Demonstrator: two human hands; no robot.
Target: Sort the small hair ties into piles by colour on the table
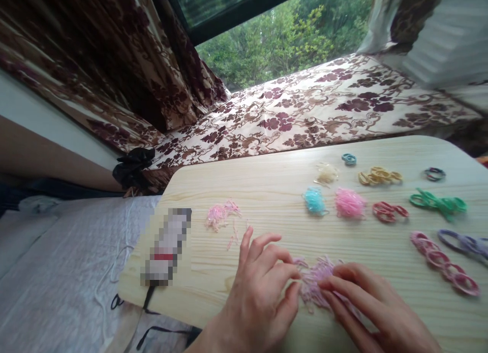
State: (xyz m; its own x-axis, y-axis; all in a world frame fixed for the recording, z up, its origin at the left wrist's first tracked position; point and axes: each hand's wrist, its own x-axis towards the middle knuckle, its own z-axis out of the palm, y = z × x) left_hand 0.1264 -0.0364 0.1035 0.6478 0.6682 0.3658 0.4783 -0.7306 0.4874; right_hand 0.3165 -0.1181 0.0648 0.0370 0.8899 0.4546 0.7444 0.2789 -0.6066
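A loose pile of small lilac elastic bands [317, 277] lies on the light wooden table, between my two hands. My left hand [263, 279] is at the pile's left edge, thumb and index finger brought close together in a pinch and the other fingers raised and spread. Whatever sits in that pinch is too small to make out. On the right side, my right hand [362, 297] has its fingertips closed on some of the lilac bands. A scattered heap of pink elastic bands [219, 214] lies beyond my left hand.
Farther back are blue bands [314, 200], bright pink bands [349, 203] and pale yellow bands [327, 174]. Hair ties lie rightward: yellow [379, 176], red [389, 211], green [438, 203], pink [444, 263], purple [465, 243]. A blurred-out phone-like object [165, 246] rests near the left edge.
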